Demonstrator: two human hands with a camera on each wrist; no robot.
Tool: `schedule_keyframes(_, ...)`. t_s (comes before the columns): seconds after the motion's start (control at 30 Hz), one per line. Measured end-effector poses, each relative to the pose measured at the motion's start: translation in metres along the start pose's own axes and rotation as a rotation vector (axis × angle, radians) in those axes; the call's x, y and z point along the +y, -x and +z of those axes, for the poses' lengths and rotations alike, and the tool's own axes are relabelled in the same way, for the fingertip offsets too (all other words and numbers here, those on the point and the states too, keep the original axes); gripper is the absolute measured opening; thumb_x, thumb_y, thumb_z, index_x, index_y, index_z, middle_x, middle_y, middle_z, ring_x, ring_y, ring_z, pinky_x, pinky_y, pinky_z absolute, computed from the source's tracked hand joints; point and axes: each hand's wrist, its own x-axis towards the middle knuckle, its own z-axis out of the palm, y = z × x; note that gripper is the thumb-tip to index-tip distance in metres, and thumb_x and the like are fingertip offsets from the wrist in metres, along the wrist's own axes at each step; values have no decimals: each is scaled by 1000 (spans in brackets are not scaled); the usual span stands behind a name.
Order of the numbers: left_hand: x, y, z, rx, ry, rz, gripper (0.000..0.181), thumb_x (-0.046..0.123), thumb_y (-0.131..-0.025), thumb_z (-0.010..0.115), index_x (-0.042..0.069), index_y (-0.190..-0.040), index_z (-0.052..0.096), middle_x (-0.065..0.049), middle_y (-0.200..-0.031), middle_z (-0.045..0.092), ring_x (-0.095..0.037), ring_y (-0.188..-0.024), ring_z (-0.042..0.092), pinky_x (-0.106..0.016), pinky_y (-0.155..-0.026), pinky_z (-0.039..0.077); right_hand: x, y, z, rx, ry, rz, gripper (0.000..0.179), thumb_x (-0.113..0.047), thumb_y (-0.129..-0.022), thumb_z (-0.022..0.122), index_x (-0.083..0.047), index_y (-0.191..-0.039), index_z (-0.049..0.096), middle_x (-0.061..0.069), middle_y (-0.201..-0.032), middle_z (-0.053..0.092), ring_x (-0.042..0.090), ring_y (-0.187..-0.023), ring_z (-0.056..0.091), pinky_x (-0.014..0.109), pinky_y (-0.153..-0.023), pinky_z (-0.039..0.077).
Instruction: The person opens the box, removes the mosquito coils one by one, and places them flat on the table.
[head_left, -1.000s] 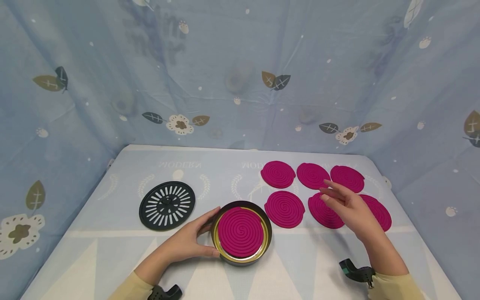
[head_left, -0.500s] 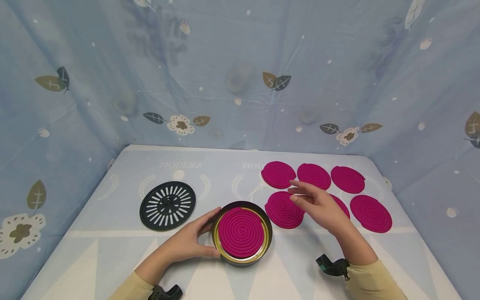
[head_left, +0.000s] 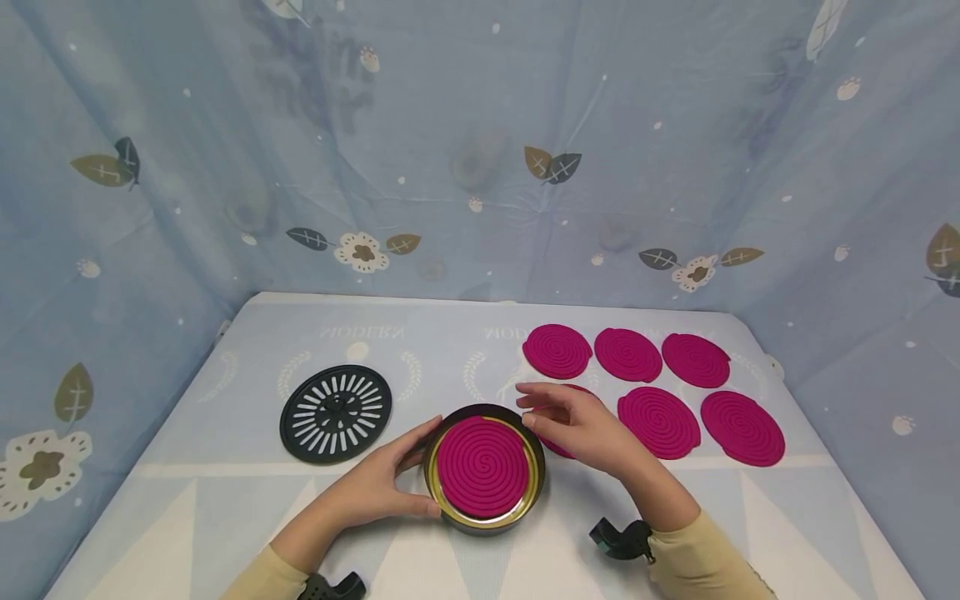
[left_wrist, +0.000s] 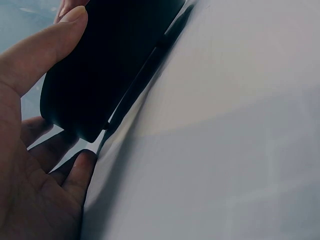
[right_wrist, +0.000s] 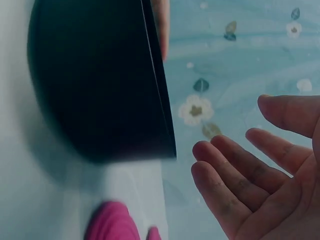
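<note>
A round dark tin [head_left: 483, 527] with a gold inner rim stands on the table, and a magenta mosquito coil [head_left: 482, 467] lies flat inside it. My left hand [head_left: 382, 483] grips the tin's left side, thumb at the near edge and fingers along the far side. In the left wrist view the thumb [left_wrist: 70, 37] rests against the dark wall. My right hand [head_left: 581, 425] hovers at the tin's upper right rim, fingers loosely bent, holding nothing. The right wrist view has its fingers [right_wrist: 215, 187] apart from the tin [right_wrist: 100, 85]. Beneath this hand, another coil is partly hidden.
More magenta coils lie at the right in two rows, among them a back-left coil [head_left: 557, 351], a front-middle coil [head_left: 660, 422] and a front-right coil [head_left: 743, 427]. A black slotted lid [head_left: 336, 414] lies left of the tin. A patterned curtain [head_left: 480, 167] hangs behind the table.
My right hand has moved left from over the front coils at the right to the tin's edge, uncovering those coils. The left hand and the tin have stayed put.
</note>
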Motion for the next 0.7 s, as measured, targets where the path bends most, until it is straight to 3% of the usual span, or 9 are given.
schedule_keyframes(0.13,1,0,0,-4,13,-4,116,41,-62,94,24,-157,29,10,-155,34,-10,-138,38,-28,-114,36,-3,-6,13,-53,-18,-25,45,-30,-94,69,-20,-137,58,7,-125,65,15,-110,64,26,-90,58)
schedule_keyframes(0.27,1,1,0,-9,20,-10,114,41,-64,93,26,-157,29,9,-155,35,-11,-137,40,-29,-114,36,-4,-11,26,-87,3,-32,46,-32,-95,68,-17,-138,58,6,-126,65,14,-112,63,26,-92,57)
schedule_keyframes(0.7,-1,0,-1,-9,2,0,114,43,-64,92,25,-157,29,11,-154,35,-12,-134,45,-30,-114,36,-11,-21,53,-133,263,-98,44,-37,-95,65,-18,-135,62,-3,-128,64,14,-116,58,39,-99,53)
